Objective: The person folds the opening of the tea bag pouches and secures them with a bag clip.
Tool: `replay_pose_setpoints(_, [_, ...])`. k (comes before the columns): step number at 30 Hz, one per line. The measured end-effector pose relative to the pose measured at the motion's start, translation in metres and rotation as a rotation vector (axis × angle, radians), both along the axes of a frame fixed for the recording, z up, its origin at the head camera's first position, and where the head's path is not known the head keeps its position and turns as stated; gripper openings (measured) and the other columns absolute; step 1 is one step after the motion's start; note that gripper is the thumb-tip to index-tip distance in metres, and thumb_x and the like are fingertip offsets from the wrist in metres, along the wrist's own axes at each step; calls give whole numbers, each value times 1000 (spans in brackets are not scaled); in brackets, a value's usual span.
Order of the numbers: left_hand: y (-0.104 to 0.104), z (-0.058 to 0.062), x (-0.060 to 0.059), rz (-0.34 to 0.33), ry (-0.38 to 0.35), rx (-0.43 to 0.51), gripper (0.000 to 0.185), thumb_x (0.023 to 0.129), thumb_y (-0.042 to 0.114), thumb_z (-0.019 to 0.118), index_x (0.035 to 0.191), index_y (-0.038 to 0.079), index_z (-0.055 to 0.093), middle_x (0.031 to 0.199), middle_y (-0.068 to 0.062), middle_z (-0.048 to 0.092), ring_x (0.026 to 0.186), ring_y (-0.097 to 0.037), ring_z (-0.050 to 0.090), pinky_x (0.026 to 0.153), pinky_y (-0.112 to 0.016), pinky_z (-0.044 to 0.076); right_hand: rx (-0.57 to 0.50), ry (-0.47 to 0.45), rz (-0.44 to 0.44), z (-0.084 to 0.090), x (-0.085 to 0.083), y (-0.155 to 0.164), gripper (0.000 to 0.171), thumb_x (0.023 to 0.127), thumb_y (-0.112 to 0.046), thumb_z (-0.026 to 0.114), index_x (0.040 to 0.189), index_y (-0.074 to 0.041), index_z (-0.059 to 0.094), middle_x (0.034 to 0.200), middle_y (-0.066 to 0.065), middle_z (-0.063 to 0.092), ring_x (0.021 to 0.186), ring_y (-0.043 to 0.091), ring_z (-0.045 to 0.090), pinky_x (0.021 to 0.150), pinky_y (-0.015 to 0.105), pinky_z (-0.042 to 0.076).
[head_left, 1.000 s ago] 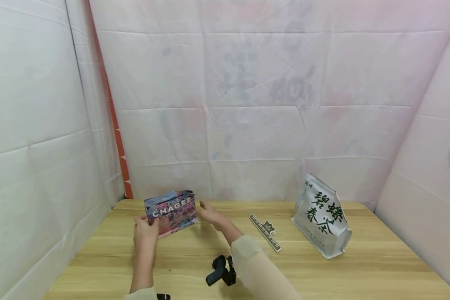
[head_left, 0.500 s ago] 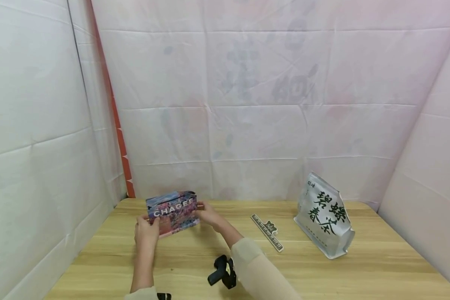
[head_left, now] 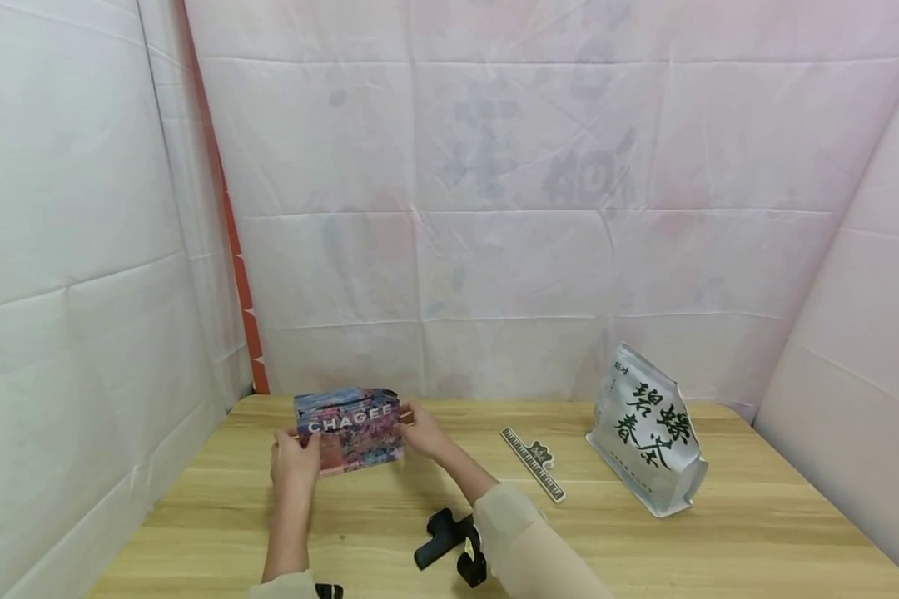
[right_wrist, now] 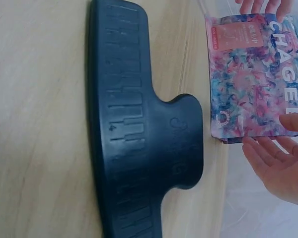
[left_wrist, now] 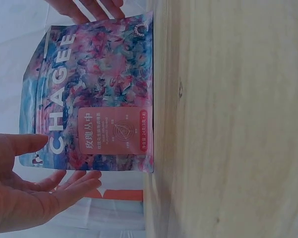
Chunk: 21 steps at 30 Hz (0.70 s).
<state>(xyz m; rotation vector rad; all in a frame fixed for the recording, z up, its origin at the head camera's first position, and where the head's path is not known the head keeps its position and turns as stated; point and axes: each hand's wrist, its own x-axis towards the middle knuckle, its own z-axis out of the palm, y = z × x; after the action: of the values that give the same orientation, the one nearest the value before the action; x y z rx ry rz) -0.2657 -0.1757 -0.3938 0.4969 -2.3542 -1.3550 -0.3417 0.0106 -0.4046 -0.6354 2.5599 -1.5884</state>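
Pale wood makes up the tabletop (head_left: pixel 374 532); at the tabletop's right stands a silver Biluochun tea bag (head_left: pixel 644 433). Toward the tabletop's far left stands the CHAGEE pouch (head_left: pixel 360 449), splashed pink, blue and violet, its front bearing white capitals and a salmon label (left_wrist: pixel 114 131). The person's left hand (head_left: pixel 295 466) and right hand (head_left: pixel 423 430) grip opposite pouch edges, thumbs in front. Nearer the tabletop's front lies a black piano-key clip (right_wrist: pixel 126 119).
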Motion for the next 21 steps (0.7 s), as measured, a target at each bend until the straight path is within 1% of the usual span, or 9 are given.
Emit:
replay_pose_setpoints(3, [0, -1, 0, -10, -1, -3, 46, 94, 15, 46, 126, -16, 32, 110, -38, 41, 102, -51, 42, 85, -58, 33, 30, 28, -25, 2, 1, 1, 23, 90, -3, 53, 109, 10, 51, 101, 21, 57, 94, 35, 56, 73, 42, 48])
replay_pose_setpoints(6, [0, -2, -1, -10, 14, -4, 44, 94, 13, 46, 124, -16, 34, 110, -37, 43, 102, -51, 43, 85, -57, 33, 50, 34, -73, 5, 3, 2, 19, 87, -3, 56, 102, 8, 54, 93, 17, 59, 87, 31, 57, 69, 38, 49])
replay_pose_setpoints(8, [0, -2, -1, -5, 27, 2, 42, 93, 13, 46, 123, -15, 36, 109, -36, 45, 102, -50, 44, 84, -57, 34, 40, 21, -103, 6, 5, 2, 17, 85, -2, 57, 99, 8, 55, 89, 15, 59, 83, 30, 58, 66, 36, 49])
replay_pose_setpoints(10, [0, -3, -1, -1, 40, 11, 40, 94, 13, 46, 121, -15, 38, 109, -35, 48, 100, -49, 46, 84, -56, 35, 17, 0, -129, 7, 6, 2, 16, 85, -1, 56, 98, 9, 55, 87, 15, 59, 81, 31, 59, 64, 34, 49])
replay_pose_setpoints(13, [-2, -3, -1, 4, 49, 17, 39, 94, 13, 45, 120, -15, 40, 108, -35, 51, 100, -48, 47, 83, -55, 36, -42, -49, -143, 8, 8, 2, 17, 87, 0, 54, 99, 11, 56, 86, 17, 59, 82, 34, 59, 64, 34, 50])
replay_pose_setpoints(17, [-4, -3, -1, -7, 58, 68, 38, 95, 16, 43, 119, -13, 43, 111, -35, 51, 101, -48, 47, 83, -54, 37, -132, -104, -137, 7, 9, 5, 18, 89, 0, 52, 102, 13, 55, 88, 20, 59, 84, 37, 60, 72, 40, 51])
replay_pose_setpoints(21, [-5, -4, -1, 5, 99, 124, 34, 95, 16, 44, 112, -14, 48, 110, -34, 53, 100, -48, 49, 85, -52, 37, -198, -165, -128, 7, 10, 11, 19, 92, 0, 51, 104, 13, 55, 88, 20, 57, 86, 38, 59, 77, 44, 50])
